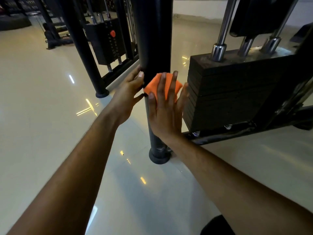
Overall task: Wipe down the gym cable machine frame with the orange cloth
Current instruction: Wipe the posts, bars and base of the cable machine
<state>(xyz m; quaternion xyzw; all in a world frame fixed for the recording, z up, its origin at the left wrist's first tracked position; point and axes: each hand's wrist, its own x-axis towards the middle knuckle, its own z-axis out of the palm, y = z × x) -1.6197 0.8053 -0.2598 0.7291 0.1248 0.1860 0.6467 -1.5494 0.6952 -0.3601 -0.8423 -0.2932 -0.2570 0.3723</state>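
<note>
A thick black upright post [153, 31] of the cable machine frame rises in the middle of the view, down to a round foot [159, 157] on the floor. My right hand [166, 109] presses the folded orange cloth [153, 86] flat against the post with straight, spread fingers. My left hand [128, 94] touches the post's left side, fingers reaching along it, thumb pointing toward the cloth. Part of the cloth is hidden under my right fingers.
A black weight stack [237, 89] with chrome guide rods [223, 28] stands close on the right, over a low frame bar [237, 133]. A second stack with a red pin [112, 33] and another black post [84, 48] stand behind on the left. Glossy pale tiles [42, 99] cover the floor.
</note>
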